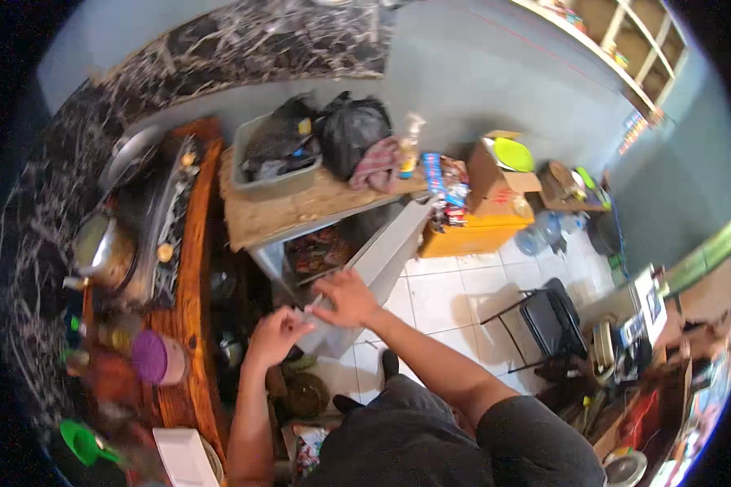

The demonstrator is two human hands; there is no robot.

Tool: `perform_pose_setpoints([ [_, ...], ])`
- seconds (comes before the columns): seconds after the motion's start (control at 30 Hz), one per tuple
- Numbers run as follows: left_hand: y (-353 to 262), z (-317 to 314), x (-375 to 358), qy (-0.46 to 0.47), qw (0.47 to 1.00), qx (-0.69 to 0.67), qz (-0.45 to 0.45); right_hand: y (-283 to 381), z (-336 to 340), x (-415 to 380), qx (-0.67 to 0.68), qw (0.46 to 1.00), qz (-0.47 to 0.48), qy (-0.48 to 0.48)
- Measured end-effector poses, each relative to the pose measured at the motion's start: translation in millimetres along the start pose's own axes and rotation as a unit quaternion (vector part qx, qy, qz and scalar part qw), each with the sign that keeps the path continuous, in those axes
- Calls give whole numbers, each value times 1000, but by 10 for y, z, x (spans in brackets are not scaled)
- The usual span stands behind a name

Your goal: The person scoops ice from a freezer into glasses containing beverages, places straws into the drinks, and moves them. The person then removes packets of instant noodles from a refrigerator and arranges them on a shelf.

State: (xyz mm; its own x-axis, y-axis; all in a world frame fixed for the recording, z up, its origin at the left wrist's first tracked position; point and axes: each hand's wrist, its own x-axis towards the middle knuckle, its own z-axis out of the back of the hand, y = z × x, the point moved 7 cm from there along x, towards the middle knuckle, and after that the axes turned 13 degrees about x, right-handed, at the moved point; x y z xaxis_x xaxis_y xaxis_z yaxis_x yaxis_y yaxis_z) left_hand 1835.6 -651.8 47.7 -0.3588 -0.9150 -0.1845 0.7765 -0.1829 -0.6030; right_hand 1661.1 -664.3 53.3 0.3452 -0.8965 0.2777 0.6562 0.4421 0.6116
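Observation:
My left hand and my right hand meet in front of me, almost touching. Fingers of both are closed in a pinch on something small and pale between them, too small to make out. Just beyond and under my right hand stands a long light-grey panel, like an open door, slanting away from a low cabinet. Packets show in the cabinet's dark opening. A worn wooden board covers its top.
On the board are a grey bin, a black plastic bag and a pump bottle. A wooden counter with a purple-lidded tub runs along the left. A folding chair and an orange box stand on the right.

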Motion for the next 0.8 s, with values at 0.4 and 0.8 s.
perform_pose_setpoints([
  [0.4,227,-1229,-278,191,968,-164,-14,-266,1065,-1431,183,977,-111,-25],
  [0.8,-267,-1854,21,233,969,-76,8,-972,2048,-2162,157,979,-123,-48],
])
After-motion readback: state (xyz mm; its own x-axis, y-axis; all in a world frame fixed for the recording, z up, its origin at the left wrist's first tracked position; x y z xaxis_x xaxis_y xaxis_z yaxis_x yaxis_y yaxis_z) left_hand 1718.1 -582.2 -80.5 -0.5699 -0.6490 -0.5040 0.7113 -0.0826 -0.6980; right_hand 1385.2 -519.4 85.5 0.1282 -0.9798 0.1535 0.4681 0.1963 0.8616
